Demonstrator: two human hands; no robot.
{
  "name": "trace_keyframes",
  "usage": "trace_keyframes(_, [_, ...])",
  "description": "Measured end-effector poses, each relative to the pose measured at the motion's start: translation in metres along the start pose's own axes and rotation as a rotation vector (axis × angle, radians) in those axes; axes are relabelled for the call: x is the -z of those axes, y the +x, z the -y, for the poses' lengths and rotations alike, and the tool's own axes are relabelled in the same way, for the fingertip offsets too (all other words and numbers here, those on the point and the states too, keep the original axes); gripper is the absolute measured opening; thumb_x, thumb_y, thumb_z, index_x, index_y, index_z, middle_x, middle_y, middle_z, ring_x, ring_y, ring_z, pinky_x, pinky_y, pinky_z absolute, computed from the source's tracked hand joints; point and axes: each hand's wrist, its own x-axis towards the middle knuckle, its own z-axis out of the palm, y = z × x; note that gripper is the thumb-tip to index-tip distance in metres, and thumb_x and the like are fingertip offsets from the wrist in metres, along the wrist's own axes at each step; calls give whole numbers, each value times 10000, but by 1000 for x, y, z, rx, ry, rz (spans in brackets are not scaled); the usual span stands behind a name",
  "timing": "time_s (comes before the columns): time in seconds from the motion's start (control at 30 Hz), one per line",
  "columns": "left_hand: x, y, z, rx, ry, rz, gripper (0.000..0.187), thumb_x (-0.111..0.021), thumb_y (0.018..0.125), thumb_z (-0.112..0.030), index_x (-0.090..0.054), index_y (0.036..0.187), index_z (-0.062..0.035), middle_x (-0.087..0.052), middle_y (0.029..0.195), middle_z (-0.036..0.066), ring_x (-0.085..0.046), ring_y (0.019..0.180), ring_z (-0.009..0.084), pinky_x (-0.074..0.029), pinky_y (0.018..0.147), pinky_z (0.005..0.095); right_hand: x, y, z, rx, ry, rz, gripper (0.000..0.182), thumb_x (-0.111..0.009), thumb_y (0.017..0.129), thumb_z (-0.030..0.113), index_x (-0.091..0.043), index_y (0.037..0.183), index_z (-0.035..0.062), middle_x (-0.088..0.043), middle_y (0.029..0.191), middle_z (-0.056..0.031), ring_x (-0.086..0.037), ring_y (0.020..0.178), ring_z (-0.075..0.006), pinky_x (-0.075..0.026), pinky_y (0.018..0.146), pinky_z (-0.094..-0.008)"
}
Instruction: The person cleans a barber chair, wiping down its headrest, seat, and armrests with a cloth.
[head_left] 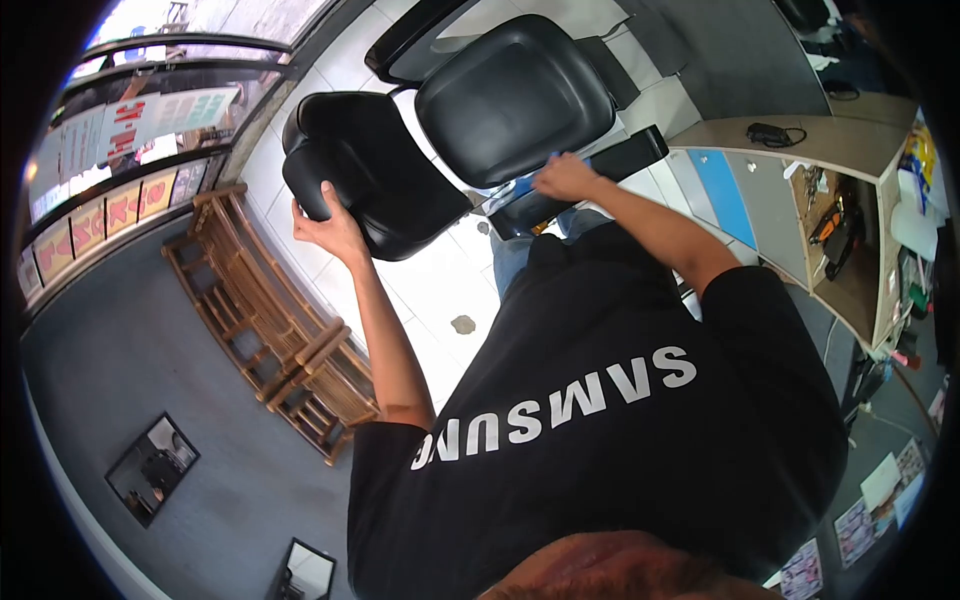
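We grip the padded, glossy black headrest (350, 175) of a leather-look salon chair (510, 95), left hand (325, 225) wrapped around its rounded edge. Our right hand (565, 178) presses a blue cloth (530, 180) against the flat armrest (590, 180), fingers closed over it. A slatted wooden bench (270, 310) stands beside the white tiled floor (430, 290).

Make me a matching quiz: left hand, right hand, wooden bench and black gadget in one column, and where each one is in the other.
1. left hand
2. right hand
3. wooden bench
4. black gadget

A. on the counter
B. gripping the black cushion
C. on the floor near the windows
D. at the chair's armrest

Pairs: 1-B, 2-D, 3-C, 4-A
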Motion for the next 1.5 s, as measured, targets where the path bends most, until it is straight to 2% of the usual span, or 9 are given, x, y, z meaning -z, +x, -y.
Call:
trace_keyframes(0.23, [-4,-4,-6,19,-9,-43,848,-717,932,-535,-438,1437,86,-391,1355,251,-495,1254,393,-415,1095,477,90,-67,-157,-396,-145,61,345,-552,959,444,-809,1055,235,-764,1070,-104,-714,1030,-324,-546,927,-478])
trace_keyframes(0.43, [-7,-4,-14,3,33,-66,819,-698,945,-531,-453,1420,90,-450,1324,248,-520,1237,390,-411,1099,474,62,-20,-118,-643,-57,113,408,-554,955,395,-766,1143,101,-739,1185,-164,-714,1105,-361,-557,909,-531])
trace_keyframes(0.73, [-10,-3,-12,-58,60,-81,800,-677,959,-539,-467,1407,89,-466,1311,244,-506,1249,385,-394,1111,471,-29,50,54,27,136,132,404,-505,1016,364,-726,1069,30,-751,1075,-182,-707,1059,-402,-526,952,-565])
trace_keyframes(0.93, [-7,-5,-9,-50,30,-64,780,-690,959,-520,-477,1394,91,-470,1304,241,-508,1231,377,-391,1109,463,23,-47,-66,213,-171,-196,235,-647,971,324,-703,1054,112,-719,1061,-74,-654,1042,-306,-518,957,-452])
trace_keyframes(0.97, [-7,-4,-8,-50,29,-67,773,-692,959,-515,-480,1392,91,-470,1302,240,-508,1227,375,-392,1107,462,32,-67,-90,171,-165,-435,190,-644,946,299,-707,880,132,-698,971,-31,-662,948,-268,-529,792,-440])
trace_keyframes(1.07, [-9,-6,-11,-48,34,-76,756,-693,963,-502,-485,1389,87,-474,1290,235,-510,1219,374,-394,1102,458,70,-115,-152,-147,-210,-379,171,-632,971,248,-722,984,103,-720,1036,-103,-663,980,-325,-518,833,-479])
trace_keyframes(1.2, [-8,-6,-14,-46,29,-71,744,-688,967,-495,-487,1394,81,-475,1279,234,-511,1218,375,-395,1104,458,53,-122,-238,-929,590,-326,509,-502,1054,479,-689,1277,61,-712,1239,-155,-669,1119,-351,-530,924,-406])
trace_keyframes(1.33, [-9,-5,-10,-47,56,-61,754,-681,970,-504,-478,1400,82,-467,1285,237,-509,1228,371,-393,1107,456,-23,-118,-219,-902,1182,-650,613,-455,1073,497,-602,1388,-8,-548,1515,-159,-557,1346,-287,-417,1138,-400])
trace_keyframes(1.5, [-7,-6,-14,-23,51,-42,771,-669,975,-519,-464,1409,84,-454,1303,237,-503,1242,366,-388,1113,457,-83,-128,-203,-934,2279,-792,502,-440,1075,441,-622,1346,59,-628,1404,-147,-625,1238,-317,-472,1109,-486])
